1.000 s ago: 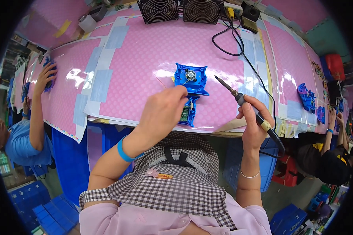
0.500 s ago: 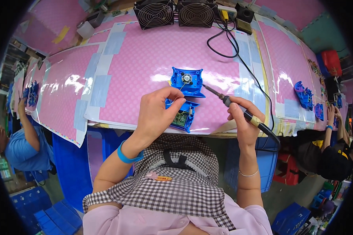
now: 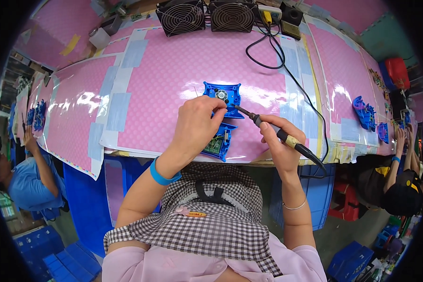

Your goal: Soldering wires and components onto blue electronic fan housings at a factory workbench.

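A: Since a second ago, our iron [image 3: 268, 129] tip has closed on the blue housing [image 3: 222, 96]; the left hand [image 3: 197, 127] stayed put.

B: Grips?

A: Left fingers pinch something unseen; right hand [image 3: 279, 148] wraps the iron, five o'clock of the housing at table [image 3: 174, 70] centre. It seems light, rigid plastic; hold its edges.

I see no packages, signs or screens around me. The only label in view is a small oblong tag [image 3: 197, 214], yellow-orange with a pink end, fixed to the front of my black-and-white checked apron [image 3: 211, 221], just below its dark strap. Its markings are too small to read.
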{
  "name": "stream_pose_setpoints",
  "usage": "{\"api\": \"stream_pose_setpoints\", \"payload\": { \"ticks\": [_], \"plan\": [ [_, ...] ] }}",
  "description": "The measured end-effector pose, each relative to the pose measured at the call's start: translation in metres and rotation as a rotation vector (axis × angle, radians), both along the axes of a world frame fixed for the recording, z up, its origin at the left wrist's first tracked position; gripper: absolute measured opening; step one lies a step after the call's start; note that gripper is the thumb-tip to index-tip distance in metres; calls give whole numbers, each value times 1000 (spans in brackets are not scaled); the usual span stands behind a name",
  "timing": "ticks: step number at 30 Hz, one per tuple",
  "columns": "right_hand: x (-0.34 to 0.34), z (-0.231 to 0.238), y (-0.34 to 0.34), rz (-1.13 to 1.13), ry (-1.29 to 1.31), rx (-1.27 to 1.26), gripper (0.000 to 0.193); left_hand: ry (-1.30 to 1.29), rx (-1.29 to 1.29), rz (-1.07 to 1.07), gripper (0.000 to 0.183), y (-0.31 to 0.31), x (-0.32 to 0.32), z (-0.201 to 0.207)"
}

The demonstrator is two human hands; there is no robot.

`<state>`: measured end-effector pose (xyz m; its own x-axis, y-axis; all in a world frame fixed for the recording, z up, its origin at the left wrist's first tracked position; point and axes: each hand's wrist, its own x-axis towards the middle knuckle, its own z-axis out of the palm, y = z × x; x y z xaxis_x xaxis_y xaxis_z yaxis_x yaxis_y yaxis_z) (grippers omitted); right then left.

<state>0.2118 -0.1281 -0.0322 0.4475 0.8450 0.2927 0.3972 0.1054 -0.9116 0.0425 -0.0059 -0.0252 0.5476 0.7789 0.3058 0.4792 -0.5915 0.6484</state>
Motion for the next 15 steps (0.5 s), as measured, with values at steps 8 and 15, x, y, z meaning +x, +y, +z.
{"api": "stream_pose_setpoints", "payload": {
  "ticks": [8, 15],
  "plan": [
    [-2, 5, -2, -30, 58, 13, 17, 76, 1, -7, 14, 2, 7, 0],
    [-1, 3, -3, -18, 14, 18, 18, 108, -15, -4, 14, 2, 9, 1]
  ]
}}
